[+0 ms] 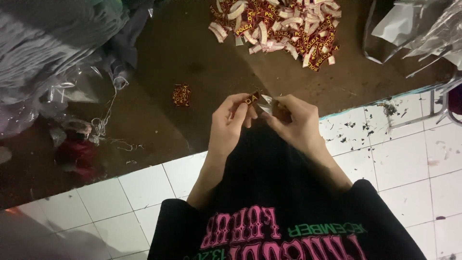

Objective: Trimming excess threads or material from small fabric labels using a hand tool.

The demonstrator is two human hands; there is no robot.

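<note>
Woven label [251, 99] pinched in left hand [231, 120], right hand [293, 123] grasping scissors [267, 105] — small stack [181, 95] left of it, big heap [279, 26] beyond waits.

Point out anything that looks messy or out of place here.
Dark scraps litter the white tiled floor by the mat edge. Loose threads trail left of the hands. A small label stack sits apart from the main pile.

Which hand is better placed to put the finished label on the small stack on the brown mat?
Probably the left hand: it pinches the label and is nearer the small stack. The right hand is farther away.
</note>
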